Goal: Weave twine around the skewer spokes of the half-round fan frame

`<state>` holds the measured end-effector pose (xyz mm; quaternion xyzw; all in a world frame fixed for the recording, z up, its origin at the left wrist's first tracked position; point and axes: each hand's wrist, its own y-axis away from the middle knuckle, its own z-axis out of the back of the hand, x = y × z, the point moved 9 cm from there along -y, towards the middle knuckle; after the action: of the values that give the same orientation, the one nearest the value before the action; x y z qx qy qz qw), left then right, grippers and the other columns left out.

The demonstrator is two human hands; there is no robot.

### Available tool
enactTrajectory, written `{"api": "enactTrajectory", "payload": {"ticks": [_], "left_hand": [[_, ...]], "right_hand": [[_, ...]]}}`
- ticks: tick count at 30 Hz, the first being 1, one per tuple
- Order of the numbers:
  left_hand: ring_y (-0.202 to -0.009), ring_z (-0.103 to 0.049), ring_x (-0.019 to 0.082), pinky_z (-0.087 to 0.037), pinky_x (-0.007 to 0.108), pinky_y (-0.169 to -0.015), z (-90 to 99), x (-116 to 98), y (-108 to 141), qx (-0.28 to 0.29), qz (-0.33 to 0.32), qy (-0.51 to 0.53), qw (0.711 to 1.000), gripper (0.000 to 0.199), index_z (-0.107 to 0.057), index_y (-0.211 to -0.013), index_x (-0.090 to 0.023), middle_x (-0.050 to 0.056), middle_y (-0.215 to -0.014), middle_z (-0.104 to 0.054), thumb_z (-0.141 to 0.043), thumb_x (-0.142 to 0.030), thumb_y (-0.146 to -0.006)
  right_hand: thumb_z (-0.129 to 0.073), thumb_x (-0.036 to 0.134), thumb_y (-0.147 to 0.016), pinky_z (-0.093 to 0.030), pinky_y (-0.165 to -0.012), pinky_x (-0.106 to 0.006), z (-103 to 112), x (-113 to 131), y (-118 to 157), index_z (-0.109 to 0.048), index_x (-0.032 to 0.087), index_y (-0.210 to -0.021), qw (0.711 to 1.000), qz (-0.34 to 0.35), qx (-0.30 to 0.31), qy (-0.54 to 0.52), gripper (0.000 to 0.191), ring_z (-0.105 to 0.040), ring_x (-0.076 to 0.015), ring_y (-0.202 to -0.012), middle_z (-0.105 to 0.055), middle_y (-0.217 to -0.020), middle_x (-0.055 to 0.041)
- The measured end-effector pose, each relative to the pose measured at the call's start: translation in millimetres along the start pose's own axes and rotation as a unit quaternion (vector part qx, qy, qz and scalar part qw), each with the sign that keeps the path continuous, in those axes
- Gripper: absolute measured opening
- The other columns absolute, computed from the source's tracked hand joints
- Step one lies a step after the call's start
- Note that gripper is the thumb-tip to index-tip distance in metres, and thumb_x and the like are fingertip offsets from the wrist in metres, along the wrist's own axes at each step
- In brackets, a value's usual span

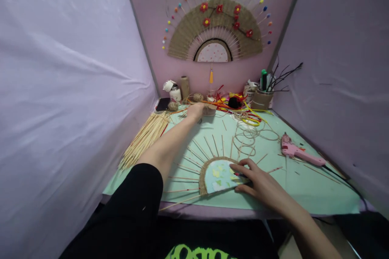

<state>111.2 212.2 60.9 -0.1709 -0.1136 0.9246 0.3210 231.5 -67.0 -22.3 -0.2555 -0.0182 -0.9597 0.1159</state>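
Fan (pixel 216 175) lies by the bench's (pixel 306 190) near edge, straight side roughly along 9–3 o'clock; right hand (pixel 261 182) nearer, fingers spread, unclenched, on its 3 o'clock end; left hand (pixel 196 110) at 11 o'clock beside brown piece (pixel 212 108), grip unclear.

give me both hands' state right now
Left hand: at a brown piece further back; grip unclear.
Right hand: fingers spread on the half-round stick fan; whether they grip it cannot be told.
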Motion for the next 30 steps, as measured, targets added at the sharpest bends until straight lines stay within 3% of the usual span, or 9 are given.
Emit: {"api": "enactTrajectory", "payload": {"ticks": [3,6,10,12,16,24,30], "left_hand": [[-0.11,-0.059,0.024,-0.045,0.031,-0.089,-3.6,17,11,0.018,-0.011,-0.022,1.0,0.025,-0.072,-0.104,-0.021,0.009,-0.129,-0.061,-0.054,-0.021,-0.086],[-0.105,-0.061,0.021,-0.044,0.03,-0.09,9.0,36,27,0.025,-0.03,-0.054,0.998,0.033,-0.072,-0.105,-0.02,0.009,-0.119,-0.065,-0.048,-0.014,-0.084],[-0.089,-0.063,0.018,-0.044,0.026,-0.083,-8.0,54,66,0.189,-0.101,-0.068,0.974,0.037,-0.074,-0.094,-0.017,0.008,-0.098,-0.071,-0.052,-0.003,-0.069],[-0.081,-0.061,0.017,-0.044,0.024,-0.077,-14.7,66,86,0.234,-0.109,-0.068,0.964,0.033,-0.074,-0.088,-0.018,0.006,-0.091,-0.071,-0.052,-0.004,-0.066],[-0.077,-0.057,0.015,-0.042,0.023,-0.075,-10.2,91,113,0.248,-0.111,-0.072,0.96,0.023,-0.07,-0.07,-0.019,0.004,-0.083,-0.068,-0.053,-0.006,-0.064],[-0.074,-0.055,0.016,-0.04,0.023,-0.074,28.9,145,143,0.244,-0.039,-0.09,0.965,0.02,-0.063,-0.055,-0.019,0.003,-0.072,-0.066,-0.05,-0.005,-0.058],[-0.08,-0.058,0.017,-0.042,0.024,-0.077,41.6,151,135,0.197,0.021,-0.097,0.975,0.021,-0.069,-0.069,-0.02,0.004,-0.081,-0.07,-0.049,-0.011,-0.066]], "right_hand": [[-0.063,0.035,-0.08,-0.052,-0.08,-0.034,1,0,0,-0.054,0.033,-0.13,1.0,-0.001,-0.004,0.002,0.05,-0.065,-0.0234,-0.099,-0.051,-0.128,-0.0065],[-0.064,0.037,-0.079,-0.052,-0.079,-0.034,1,0,-1,-0.056,0.033,-0.129,1.0,-0.002,-0.004,0.002,0.05,-0.065,-0.0234,-0.098,-0.051,-0.127,-0.0061],[-0.062,0.039,-0.08,-0.052,-0.08,-0.035,-1,-1,-2,-0.055,0.033,-0.13,1.0,0.0,-0.006,-0.005,0.05,-0.064,-0.0239,-0.1,-0.051,-0.128,-0.0069],[-0.061,0.04,-0.081,-0.052,-0.08,-0.035,-3,-2,-2,-0.054,0.033,-0.131,1.0,0.002,-0.005,-0.011,0.051,-0.064,-0.0241,-0.1,-0.051,-0.129,-0.0074],[-0.059,0.041,-0.083,-0.053,-0.08,-0.036,-4,-5,-1,-0.053,0.034,-0.132,1.0,0.004,-0.001,-0.012,0.05,-0.064,-0.024,-0.1,-0.05,-0.13,-0.0076],[-0.059,0.042,-0.083,-0.052,-0.074,-0.034,-7,10,-14,-0.055,0.033,-0.13,0.999,0.008,-0.028,0.033,0.048,-0.065,-0.0228,-0.093,-0.052,-0.126,-0.0076],[-0.062,0.036,-0.082,-0.05,-0.072,-0.033,-4,30,-26,-0.057,0.028,-0.127,0.998,-0.015,-0.035,0.056,0.046,-0.065,-0.0224,-0.09,-0.052,-0.124,-0.0084]]}}
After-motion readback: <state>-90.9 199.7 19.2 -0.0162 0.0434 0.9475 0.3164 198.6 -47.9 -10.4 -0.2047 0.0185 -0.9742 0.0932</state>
